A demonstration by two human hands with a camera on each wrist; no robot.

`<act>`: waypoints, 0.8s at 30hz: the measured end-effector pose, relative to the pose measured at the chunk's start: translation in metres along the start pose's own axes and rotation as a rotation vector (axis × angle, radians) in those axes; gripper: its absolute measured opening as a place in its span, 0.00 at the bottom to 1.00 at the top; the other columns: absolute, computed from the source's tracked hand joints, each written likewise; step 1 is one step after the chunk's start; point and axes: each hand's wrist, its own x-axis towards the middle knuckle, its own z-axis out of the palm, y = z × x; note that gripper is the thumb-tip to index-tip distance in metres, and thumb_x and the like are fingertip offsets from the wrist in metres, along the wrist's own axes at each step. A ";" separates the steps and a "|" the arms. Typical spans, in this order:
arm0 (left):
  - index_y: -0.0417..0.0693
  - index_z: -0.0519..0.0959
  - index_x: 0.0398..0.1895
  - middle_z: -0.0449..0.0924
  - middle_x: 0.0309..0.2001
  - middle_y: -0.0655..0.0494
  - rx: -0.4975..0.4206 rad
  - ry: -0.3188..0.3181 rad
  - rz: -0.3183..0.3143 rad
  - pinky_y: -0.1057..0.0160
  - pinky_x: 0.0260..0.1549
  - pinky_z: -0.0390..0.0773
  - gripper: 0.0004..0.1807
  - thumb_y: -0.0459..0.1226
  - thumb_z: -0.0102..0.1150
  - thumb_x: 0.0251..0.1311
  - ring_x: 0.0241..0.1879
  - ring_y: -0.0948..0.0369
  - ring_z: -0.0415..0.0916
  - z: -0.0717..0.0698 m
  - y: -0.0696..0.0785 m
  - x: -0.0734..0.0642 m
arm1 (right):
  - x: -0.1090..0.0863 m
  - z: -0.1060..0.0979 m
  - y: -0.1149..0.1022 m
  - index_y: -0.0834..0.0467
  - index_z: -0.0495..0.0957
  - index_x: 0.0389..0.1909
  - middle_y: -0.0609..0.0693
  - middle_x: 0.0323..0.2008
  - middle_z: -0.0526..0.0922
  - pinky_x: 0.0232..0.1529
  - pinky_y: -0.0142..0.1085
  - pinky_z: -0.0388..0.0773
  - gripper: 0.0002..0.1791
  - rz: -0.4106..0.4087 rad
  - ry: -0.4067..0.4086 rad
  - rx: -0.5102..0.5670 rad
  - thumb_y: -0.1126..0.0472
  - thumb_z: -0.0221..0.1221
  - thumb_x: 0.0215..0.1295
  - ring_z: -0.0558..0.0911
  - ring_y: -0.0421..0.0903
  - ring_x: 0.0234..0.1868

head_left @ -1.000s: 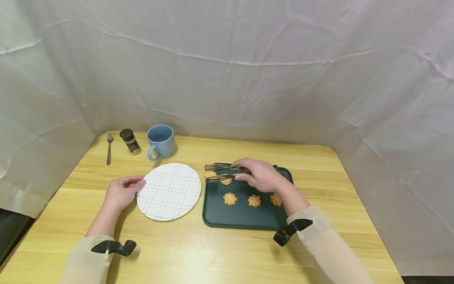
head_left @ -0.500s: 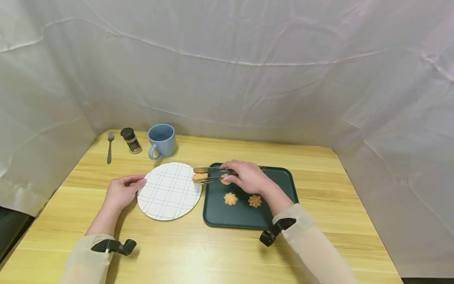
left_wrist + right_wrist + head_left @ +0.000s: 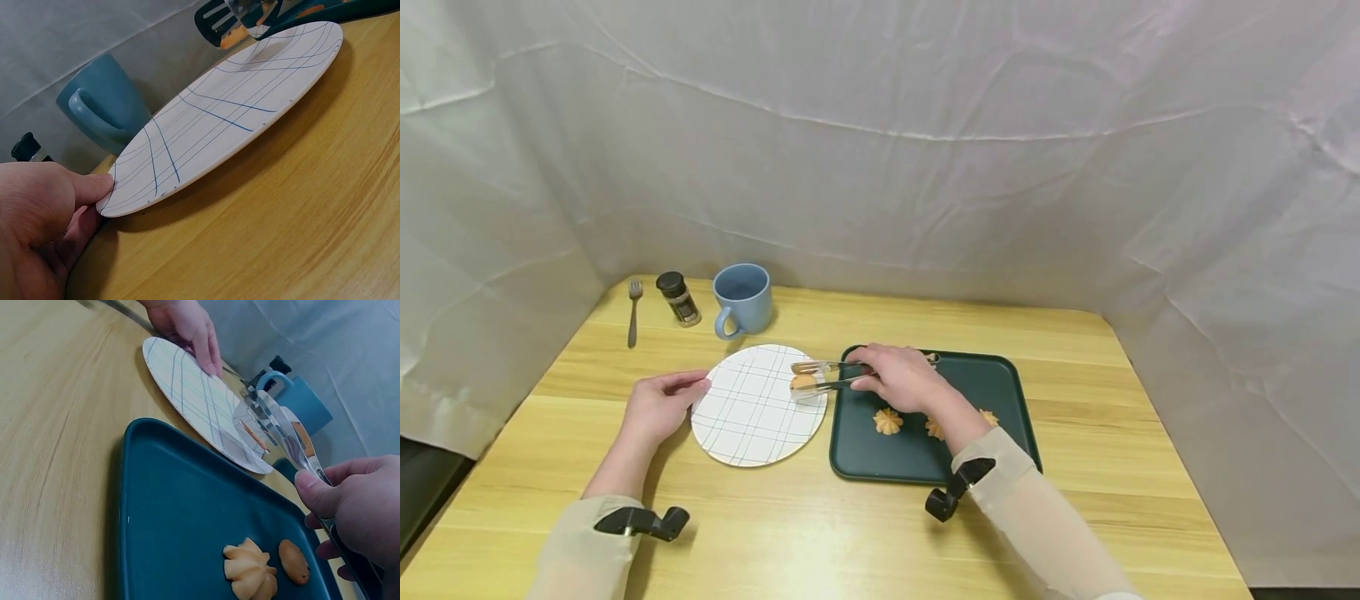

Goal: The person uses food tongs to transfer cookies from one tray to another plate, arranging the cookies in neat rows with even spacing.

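On the desk [image 3: 820, 533], a dark green tray [image 3: 857, 454] lies flat. Just beside it, to the left, is a round white plate [image 3: 756, 408] with blue lines. Metal tongs [image 3: 289, 437] are gripped in the right hand [image 3: 898, 375]. The left hand [image 3: 658, 404] pinches the plate's left rim, thumb on top. A blue mug [image 3: 745, 300] stands behind the plate. One cookie [image 3: 802, 381] sits between the tong tips, over the plate's right part; contact with the plate cannot be determined.
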 end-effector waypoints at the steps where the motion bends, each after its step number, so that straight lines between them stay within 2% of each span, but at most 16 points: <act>1: 0.39 0.85 0.62 0.85 0.57 0.40 0.000 0.000 0.003 0.69 0.42 0.75 0.24 0.48 0.63 0.75 0.55 0.52 0.80 0.000 0.000 0.000 | 0.001 0.001 0.000 0.47 0.74 0.73 0.48 0.54 0.84 0.48 0.46 0.80 0.26 0.001 0.000 -0.007 0.43 0.56 0.80 0.83 0.44 0.48; 9: 0.39 0.85 0.61 0.86 0.57 0.41 0.005 0.007 0.010 0.70 0.42 0.75 0.23 0.48 0.63 0.75 0.55 0.52 0.80 0.001 -0.001 0.000 | 0.004 0.007 -0.002 0.47 0.74 0.73 0.48 0.54 0.84 0.52 0.47 0.80 0.27 0.023 0.002 -0.043 0.42 0.56 0.80 0.84 0.45 0.50; 18: 0.40 0.85 0.62 0.85 0.58 0.40 -0.007 0.001 0.005 0.68 0.44 0.75 0.23 0.48 0.63 0.75 0.57 0.50 0.79 0.003 -0.001 0.000 | 0.002 0.006 -0.002 0.47 0.73 0.74 0.49 0.59 0.83 0.56 0.49 0.79 0.29 0.041 0.010 -0.009 0.43 0.59 0.78 0.84 0.45 0.54; 24: 0.40 0.84 0.62 0.85 0.59 0.40 -0.011 0.000 -0.005 0.64 0.47 0.75 0.24 0.48 0.63 0.75 0.58 0.49 0.79 0.002 -0.002 0.001 | 0.000 0.002 -0.003 0.48 0.72 0.75 0.49 0.61 0.82 0.56 0.49 0.79 0.30 0.052 0.000 0.003 0.42 0.58 0.78 0.84 0.45 0.55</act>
